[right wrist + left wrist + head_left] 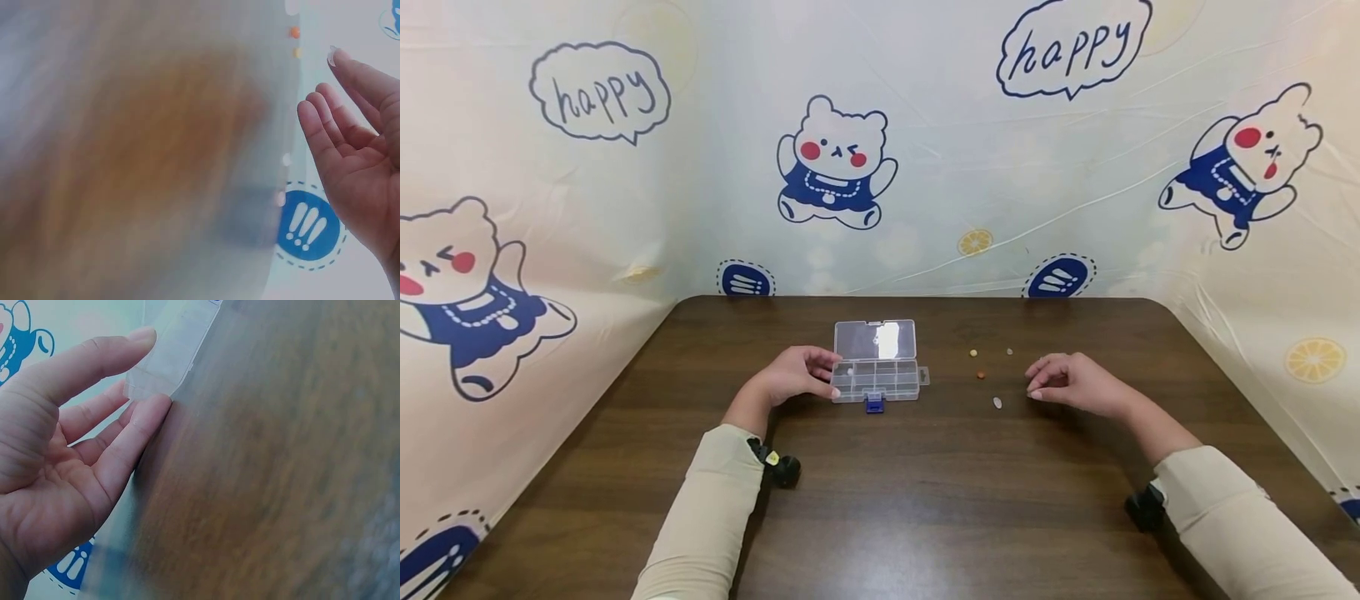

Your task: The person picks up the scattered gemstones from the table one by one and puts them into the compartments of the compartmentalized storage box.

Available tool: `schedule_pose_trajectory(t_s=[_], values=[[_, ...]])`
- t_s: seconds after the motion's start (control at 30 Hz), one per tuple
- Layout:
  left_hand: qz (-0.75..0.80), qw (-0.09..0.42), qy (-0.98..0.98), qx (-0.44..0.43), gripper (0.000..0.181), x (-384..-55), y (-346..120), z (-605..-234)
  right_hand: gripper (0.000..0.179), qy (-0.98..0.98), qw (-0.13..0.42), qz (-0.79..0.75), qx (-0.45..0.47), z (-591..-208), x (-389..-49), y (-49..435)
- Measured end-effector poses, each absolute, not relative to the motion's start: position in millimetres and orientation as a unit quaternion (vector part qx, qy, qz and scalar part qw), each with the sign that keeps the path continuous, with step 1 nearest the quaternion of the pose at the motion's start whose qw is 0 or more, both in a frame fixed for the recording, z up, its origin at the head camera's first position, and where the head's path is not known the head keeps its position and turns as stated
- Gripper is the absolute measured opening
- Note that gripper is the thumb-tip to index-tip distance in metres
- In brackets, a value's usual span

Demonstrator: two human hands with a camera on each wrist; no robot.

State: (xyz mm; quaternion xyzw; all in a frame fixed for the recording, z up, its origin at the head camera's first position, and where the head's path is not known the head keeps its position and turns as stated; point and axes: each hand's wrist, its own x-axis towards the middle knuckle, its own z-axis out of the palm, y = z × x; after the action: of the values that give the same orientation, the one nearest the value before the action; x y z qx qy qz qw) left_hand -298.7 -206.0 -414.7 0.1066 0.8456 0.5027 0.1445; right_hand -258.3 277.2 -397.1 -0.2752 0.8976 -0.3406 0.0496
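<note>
A clear plastic compartment box (895,382) stands with its lid (857,340) raised at the back and a blue latch (874,405) in front. A small whitish piece lies in its back left compartment. My left hand (793,372) holds the box's left end, thumb at the front corner, fingers behind. To the right, my right hand (1075,383) hovers low over the table, thumb and index finger together. A small whitish, shiny piece (332,57) shows at their tips. Nearest to it lies a white oval piece (997,403).
Between box and right hand, a yellow piece (973,353), an orange piece (981,375) and a pale piece (1009,351) lie on the brown table (910,508). A clear tab (924,376) juts from the box's right end. A printed curtain (925,150) surrounds the table.
</note>
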Motion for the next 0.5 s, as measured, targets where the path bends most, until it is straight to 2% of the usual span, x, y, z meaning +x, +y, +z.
schedule_pose_trajectory(t_s=[0.17, 0.5], values=[[0.499, 0.145, 0.848, 0.103, 0.062, -299, -206, -414, 0.005, 0.881, 0.022, -0.383, -0.278, -390, -259, 266], [0.495, 0.145, 0.85, 0.106, 0.063, -298, -206, -412, 0.016, 0.857, 0.022, -0.442, -0.264, -383, -264, 247]])
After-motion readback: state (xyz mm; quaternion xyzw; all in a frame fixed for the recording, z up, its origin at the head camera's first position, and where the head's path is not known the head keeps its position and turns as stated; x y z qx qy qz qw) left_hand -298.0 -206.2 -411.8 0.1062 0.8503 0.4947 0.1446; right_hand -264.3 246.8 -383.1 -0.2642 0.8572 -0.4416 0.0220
